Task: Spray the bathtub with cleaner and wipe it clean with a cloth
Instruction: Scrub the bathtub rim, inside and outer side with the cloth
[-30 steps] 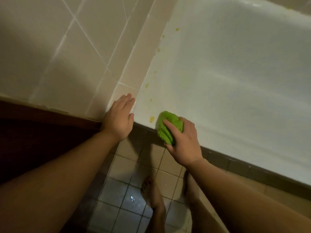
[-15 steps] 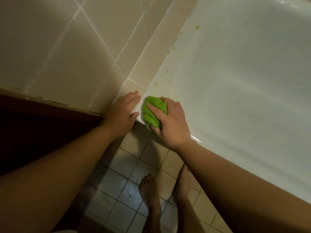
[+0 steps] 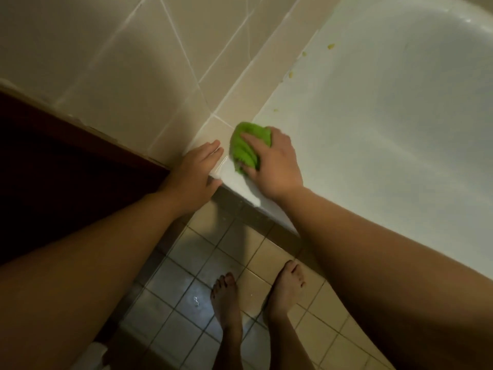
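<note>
The white bathtub (image 3: 373,145) fills the right side of the head view. A bunched green cloth (image 3: 246,146) lies on the tub's near-left corner rim, and my right hand (image 3: 269,166) grips it and presses it down there. My left hand (image 3: 196,173) rests flat, fingers straight, on the tiled ledge just left of the cloth. A few small yellow spots (image 3: 330,46) dot the tub's left rim further back. No spray bottle is in view.
Beige wall tiles (image 3: 128,62) rise at the left and a dark wooden panel (image 3: 53,166) stands below them. My bare feet (image 3: 226,297) stand on the tiled floor (image 3: 186,268) beside the tub's dark base strip (image 3: 240,206).
My right hand has slid the green cloth left and up along the rim, from the front edge into the corner, over the yellow spot near the front edge. My left hand has stayed put.
</note>
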